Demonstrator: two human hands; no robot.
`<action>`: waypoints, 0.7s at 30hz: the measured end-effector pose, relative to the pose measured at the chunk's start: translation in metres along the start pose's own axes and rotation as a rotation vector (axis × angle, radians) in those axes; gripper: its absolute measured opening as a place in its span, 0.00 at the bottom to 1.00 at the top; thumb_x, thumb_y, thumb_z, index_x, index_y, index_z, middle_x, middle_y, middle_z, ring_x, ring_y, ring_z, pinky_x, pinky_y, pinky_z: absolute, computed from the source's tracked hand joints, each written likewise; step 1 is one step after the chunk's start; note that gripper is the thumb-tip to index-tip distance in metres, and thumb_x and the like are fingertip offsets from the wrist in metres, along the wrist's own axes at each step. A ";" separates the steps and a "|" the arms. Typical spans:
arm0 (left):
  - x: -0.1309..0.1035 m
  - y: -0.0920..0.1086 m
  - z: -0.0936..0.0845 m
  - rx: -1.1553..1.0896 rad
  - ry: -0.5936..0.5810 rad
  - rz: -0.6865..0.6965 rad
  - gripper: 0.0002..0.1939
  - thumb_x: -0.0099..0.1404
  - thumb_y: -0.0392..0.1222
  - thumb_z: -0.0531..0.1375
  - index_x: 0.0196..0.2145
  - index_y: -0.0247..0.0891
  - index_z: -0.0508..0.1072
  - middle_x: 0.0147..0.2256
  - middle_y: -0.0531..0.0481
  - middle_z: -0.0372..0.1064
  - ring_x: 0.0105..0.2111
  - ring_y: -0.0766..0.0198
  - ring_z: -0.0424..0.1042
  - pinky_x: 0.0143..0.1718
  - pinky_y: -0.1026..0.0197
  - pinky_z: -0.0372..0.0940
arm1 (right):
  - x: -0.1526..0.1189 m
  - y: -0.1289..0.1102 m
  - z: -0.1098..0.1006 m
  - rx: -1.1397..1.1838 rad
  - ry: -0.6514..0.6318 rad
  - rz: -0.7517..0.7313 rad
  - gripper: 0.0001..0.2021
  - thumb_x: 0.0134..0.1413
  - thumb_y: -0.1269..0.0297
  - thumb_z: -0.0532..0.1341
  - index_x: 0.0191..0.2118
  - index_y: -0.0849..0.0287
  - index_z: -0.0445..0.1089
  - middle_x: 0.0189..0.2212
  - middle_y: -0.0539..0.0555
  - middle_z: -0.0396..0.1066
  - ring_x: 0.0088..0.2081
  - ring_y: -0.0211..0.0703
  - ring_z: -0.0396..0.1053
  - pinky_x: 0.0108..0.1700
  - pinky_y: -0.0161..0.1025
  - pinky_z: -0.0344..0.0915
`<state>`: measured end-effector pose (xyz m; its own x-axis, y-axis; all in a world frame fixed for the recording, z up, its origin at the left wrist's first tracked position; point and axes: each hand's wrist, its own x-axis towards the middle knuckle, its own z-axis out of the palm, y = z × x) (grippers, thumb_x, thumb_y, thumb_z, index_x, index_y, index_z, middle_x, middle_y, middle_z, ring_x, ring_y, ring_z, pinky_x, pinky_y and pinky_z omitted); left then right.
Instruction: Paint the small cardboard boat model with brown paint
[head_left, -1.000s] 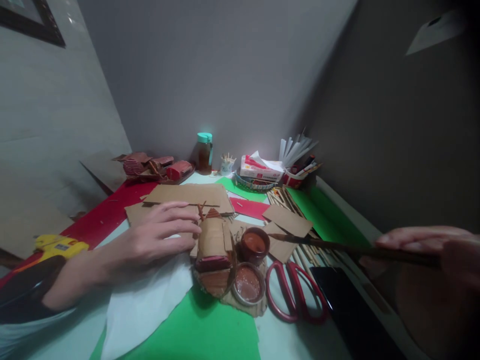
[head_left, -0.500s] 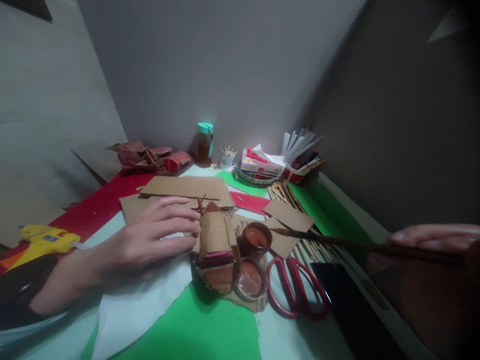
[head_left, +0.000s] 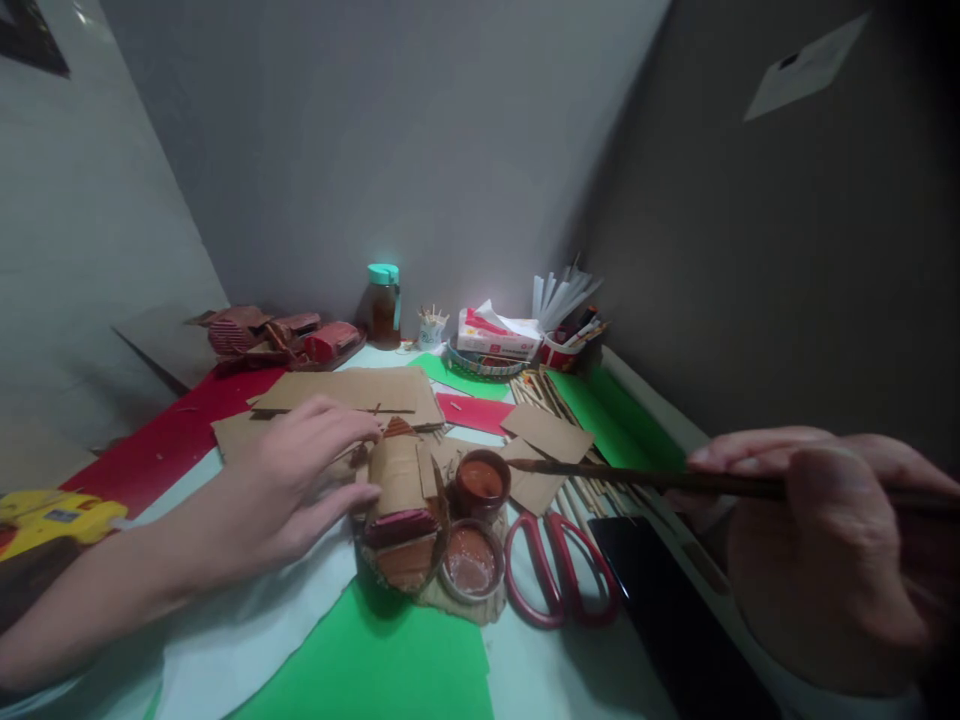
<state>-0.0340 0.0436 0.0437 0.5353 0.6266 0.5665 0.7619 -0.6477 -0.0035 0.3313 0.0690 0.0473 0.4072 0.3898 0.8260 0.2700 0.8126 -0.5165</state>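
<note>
My right hand [head_left: 817, 530] grips a long dark paintbrush [head_left: 637, 475], its tip close to the right rim of a small cup of brown paint [head_left: 482, 482]. A second, clear cup of brown paint [head_left: 471, 562] stands just in front of that one. Left of the cups sits a small cardboard model [head_left: 399, 490] with a curved tan cover, a pinkish end and a brown front. My left hand [head_left: 300, 480] is at the model's left side, fingertips against it, thumb apart from the fingers. Whether it grips the model is unclear.
Red scissors [head_left: 559, 575] and a black phone [head_left: 675, 610] lie right of the cups. At the left is a yellow glue gun [head_left: 60, 520]. Cardboard sheets [head_left: 345, 390], a bottle [head_left: 385, 310], a tissue box [head_left: 496, 335] and brown-red models [head_left: 281, 338] are farther back.
My right hand has come further into view with the brush. My left hand's fingers have drawn closer together at the model. The whole view has shifted, so objects appear further left.
</note>
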 end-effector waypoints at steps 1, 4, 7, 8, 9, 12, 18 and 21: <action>0.003 0.001 0.000 0.010 -0.016 -0.003 0.18 0.86 0.54 0.57 0.62 0.41 0.74 0.49 0.44 0.85 0.46 0.52 0.84 0.43 0.54 0.80 | 0.001 -0.001 0.001 0.004 0.025 0.011 0.13 0.62 0.64 0.74 0.26 0.52 0.78 0.26 0.53 0.78 0.24 0.45 0.75 0.21 0.44 0.69; 0.008 0.002 -0.001 0.023 -0.058 0.000 0.20 0.86 0.58 0.56 0.61 0.41 0.76 0.45 0.45 0.85 0.41 0.51 0.82 0.38 0.53 0.78 | 0.003 -0.004 0.004 0.009 0.025 0.024 0.11 0.60 0.66 0.73 0.25 0.53 0.80 0.26 0.52 0.80 0.18 0.42 0.71 0.17 0.42 0.64; 0.012 0.003 -0.002 0.006 -0.101 -0.006 0.23 0.86 0.60 0.55 0.59 0.40 0.78 0.39 0.47 0.82 0.38 0.50 0.79 0.35 0.52 0.75 | 0.003 -0.006 0.005 0.054 -0.024 -0.015 0.12 0.65 0.68 0.71 0.28 0.55 0.81 0.27 0.51 0.81 0.19 0.40 0.73 0.17 0.40 0.68; 0.014 0.003 -0.002 -0.002 -0.114 -0.008 0.24 0.86 0.61 0.54 0.59 0.40 0.78 0.38 0.47 0.81 0.37 0.50 0.79 0.34 0.52 0.75 | 0.003 -0.006 0.004 0.072 -0.046 -0.033 0.12 0.67 0.69 0.70 0.29 0.55 0.82 0.28 0.50 0.82 0.20 0.40 0.75 0.19 0.40 0.71; 0.016 0.003 -0.003 -0.010 -0.124 -0.010 0.25 0.86 0.60 0.54 0.60 0.40 0.79 0.38 0.47 0.81 0.37 0.49 0.79 0.34 0.52 0.75 | 0.002 -0.005 0.003 0.089 -0.071 -0.053 0.12 0.68 0.71 0.70 0.31 0.56 0.83 0.28 0.50 0.82 0.22 0.40 0.77 0.21 0.39 0.73; 0.023 0.004 -0.006 -0.020 -0.161 -0.010 0.23 0.85 0.60 0.54 0.58 0.42 0.80 0.38 0.46 0.81 0.37 0.49 0.79 0.35 0.51 0.76 | 0.001 -0.004 -0.001 0.117 -0.120 -0.105 0.12 0.71 0.74 0.69 0.34 0.55 0.85 0.29 0.49 0.81 0.26 0.40 0.79 0.23 0.38 0.74; 0.028 0.004 -0.010 0.004 -0.207 -0.019 0.22 0.84 0.62 0.57 0.59 0.47 0.82 0.41 0.46 0.84 0.38 0.48 0.84 0.33 0.51 0.79 | 0.003 -0.006 -0.002 0.137 -0.169 -0.102 0.11 0.75 0.69 0.70 0.36 0.54 0.84 0.29 0.50 0.79 0.28 0.45 0.80 0.23 0.40 0.74; 0.027 0.002 -0.012 0.016 -0.208 0.004 0.23 0.82 0.63 0.59 0.63 0.50 0.81 0.45 0.44 0.87 0.41 0.44 0.87 0.31 0.51 0.80 | 0.004 -0.005 -0.001 0.120 -0.189 -0.124 0.12 0.77 0.68 0.70 0.36 0.54 0.83 0.29 0.51 0.79 0.29 0.45 0.80 0.24 0.38 0.74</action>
<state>-0.0217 0.0541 0.0690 0.6004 0.7012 0.3844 0.7647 -0.6441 -0.0195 0.3325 0.0661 0.0527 0.2037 0.3493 0.9146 0.1972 0.9004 -0.3878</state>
